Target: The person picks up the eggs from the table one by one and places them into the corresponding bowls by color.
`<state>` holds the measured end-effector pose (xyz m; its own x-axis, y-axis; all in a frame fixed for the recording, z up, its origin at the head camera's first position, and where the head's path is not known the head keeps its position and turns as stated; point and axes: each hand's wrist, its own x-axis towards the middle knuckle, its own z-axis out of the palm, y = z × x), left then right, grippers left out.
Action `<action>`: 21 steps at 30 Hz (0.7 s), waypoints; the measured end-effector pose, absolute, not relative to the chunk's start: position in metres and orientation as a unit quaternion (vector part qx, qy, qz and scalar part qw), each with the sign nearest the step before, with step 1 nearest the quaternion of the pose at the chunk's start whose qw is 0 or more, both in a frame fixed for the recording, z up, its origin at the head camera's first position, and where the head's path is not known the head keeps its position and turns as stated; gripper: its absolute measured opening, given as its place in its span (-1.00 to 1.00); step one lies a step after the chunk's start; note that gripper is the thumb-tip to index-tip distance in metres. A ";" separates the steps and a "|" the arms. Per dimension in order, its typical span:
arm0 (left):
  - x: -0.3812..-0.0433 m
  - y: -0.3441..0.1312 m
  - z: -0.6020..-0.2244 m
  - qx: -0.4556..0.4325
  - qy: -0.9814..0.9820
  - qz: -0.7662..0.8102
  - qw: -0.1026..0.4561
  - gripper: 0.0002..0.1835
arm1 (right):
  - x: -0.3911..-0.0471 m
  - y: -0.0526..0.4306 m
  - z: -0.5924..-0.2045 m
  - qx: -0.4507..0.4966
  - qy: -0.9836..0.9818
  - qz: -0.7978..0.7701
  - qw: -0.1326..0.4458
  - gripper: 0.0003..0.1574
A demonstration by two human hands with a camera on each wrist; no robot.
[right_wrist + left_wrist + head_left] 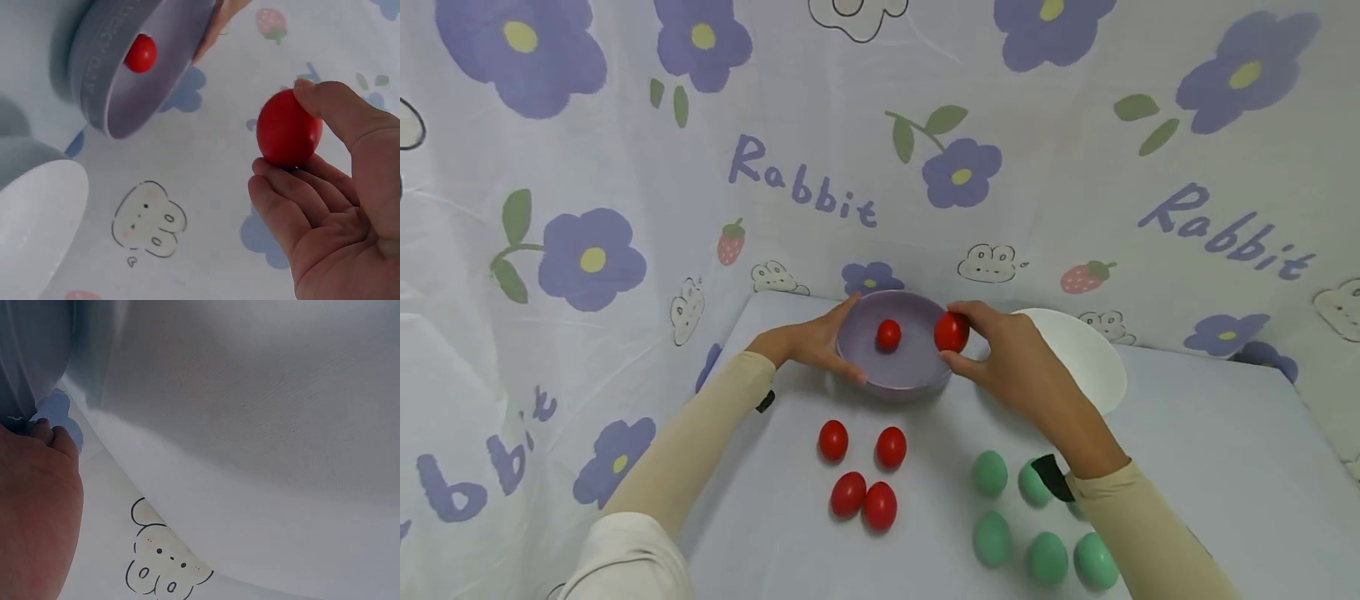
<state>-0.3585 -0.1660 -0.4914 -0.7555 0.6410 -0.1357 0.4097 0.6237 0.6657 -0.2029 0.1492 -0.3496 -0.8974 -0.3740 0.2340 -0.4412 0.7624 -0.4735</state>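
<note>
Gripped purple bowl (901, 393) at left with widespread left hand (816, 339); pinched red egg (951, 335) at right in part-closed right hand (1011, 358).

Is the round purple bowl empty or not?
Not empty: the head and right wrist views show one glossy red egg lying inside the round purple bowl.
</note>
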 end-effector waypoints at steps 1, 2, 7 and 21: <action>-0.359 -0.166 -0.492 0.298 0.882 0.315 0.183 0.67 | -0.211 0.147 -0.350 0.217 -0.938 0.264 0.062 -0.24; -0.359 -0.166 -0.493 0.297 0.882 0.315 0.184 0.67 | -0.219 0.145 -0.351 0.214 -0.940 0.259 0.059 -0.23; -0.359 -0.166 -0.492 0.294 0.882 0.318 0.187 0.67 | -0.255 0.134 -0.367 0.185 -0.955 0.229 0.018 -0.22; -0.357 -0.169 -0.487 0.272 0.893 0.295 0.203 0.69 | -0.316 0.114 -0.449 0.174 -0.972 0.151 -0.044 -0.39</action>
